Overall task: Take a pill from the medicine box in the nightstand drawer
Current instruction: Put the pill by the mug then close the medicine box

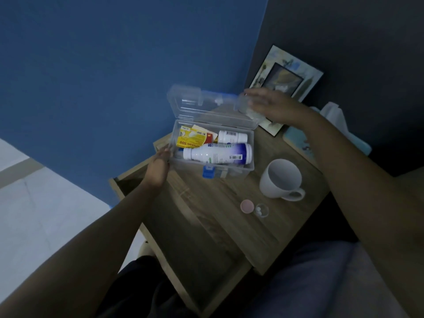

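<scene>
Box (238, 169) lies between left grip (158, 166) and right grip (273, 106), seemingly touching both

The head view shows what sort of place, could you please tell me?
Probably a bedroom: a wooden bedside table bears a framed picture, a white cup and an open medicine box.

Both bare forearms extend forward, the left hand (160, 165) nearer at left with fingers loosely straight, the right hand (274, 106) farther right, palm down, fingers extended.

Left hand (158, 167) and right hand (273, 106) on bare forearms (103, 228); dark clothing (137, 285) below
</scene>
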`<state>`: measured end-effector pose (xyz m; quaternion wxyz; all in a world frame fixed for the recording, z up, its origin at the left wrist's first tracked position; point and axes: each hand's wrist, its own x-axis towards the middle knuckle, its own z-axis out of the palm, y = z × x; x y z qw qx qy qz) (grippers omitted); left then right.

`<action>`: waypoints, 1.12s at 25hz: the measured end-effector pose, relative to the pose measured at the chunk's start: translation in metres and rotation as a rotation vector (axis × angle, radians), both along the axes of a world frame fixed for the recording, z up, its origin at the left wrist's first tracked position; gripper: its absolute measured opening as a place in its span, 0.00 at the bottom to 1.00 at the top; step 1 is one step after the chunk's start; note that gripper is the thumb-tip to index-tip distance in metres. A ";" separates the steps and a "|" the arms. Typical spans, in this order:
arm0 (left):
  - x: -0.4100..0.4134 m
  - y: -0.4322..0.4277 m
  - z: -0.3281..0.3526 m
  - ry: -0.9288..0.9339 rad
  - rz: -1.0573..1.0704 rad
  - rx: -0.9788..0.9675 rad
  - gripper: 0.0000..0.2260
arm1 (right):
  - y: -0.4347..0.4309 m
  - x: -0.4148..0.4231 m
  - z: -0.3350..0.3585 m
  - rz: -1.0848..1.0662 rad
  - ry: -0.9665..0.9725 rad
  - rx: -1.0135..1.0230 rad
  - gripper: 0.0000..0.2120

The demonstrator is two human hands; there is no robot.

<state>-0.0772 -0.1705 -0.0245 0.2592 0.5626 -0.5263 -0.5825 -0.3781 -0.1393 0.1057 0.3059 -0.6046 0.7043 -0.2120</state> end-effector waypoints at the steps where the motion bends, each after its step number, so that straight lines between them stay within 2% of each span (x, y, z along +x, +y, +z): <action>1: 0.002 -0.004 0.000 -0.003 -0.026 0.001 0.19 | 0.012 0.006 0.001 0.060 0.068 0.002 0.25; 2: 0.003 -0.008 0.000 0.020 -0.039 0.010 0.19 | 0.022 0.014 0.000 0.119 0.157 0.000 0.27; 4: 0.004 -0.014 0.003 0.173 0.011 0.147 0.19 | 0.040 0.030 -0.009 0.213 0.329 0.012 0.31; 6: 0.007 -0.017 0.002 0.302 0.064 0.246 0.15 | 0.055 0.047 -0.026 0.243 0.477 0.041 0.31; 9: 0.008 -0.019 -0.005 0.373 0.038 0.233 0.14 | 0.067 0.066 -0.052 0.214 0.638 0.074 0.27; 12: 0.007 -0.018 -0.001 0.440 -0.035 0.234 0.17 | 0.070 0.073 -0.062 0.170 0.694 0.085 0.26; 15: 0.012 -0.019 0.001 0.354 -0.025 0.175 0.13 | 0.070 0.074 -0.060 0.177 0.746 0.023 0.29; 18: 0.011 -0.020 0.007 0.027 -0.064 -0.059 0.16 | 0.061 0.079 -0.060 0.238 0.638 -0.039 0.40; 20: 0.008 -0.020 0.009 -0.108 -0.068 -0.132 0.19 | 0.049 0.083 -0.062 0.299 0.581 -0.009 0.44; 25: 0.002 -0.018 0.011 -0.262 -0.124 -0.231 0.19 | 0.035 0.084 -0.074 0.424 0.586 0.039 0.50; 28: 0.001 -0.015 0.015 -0.243 -0.140 -0.227 0.22 | 0.037 0.083 -0.080 0.419 0.589 -0.004 0.50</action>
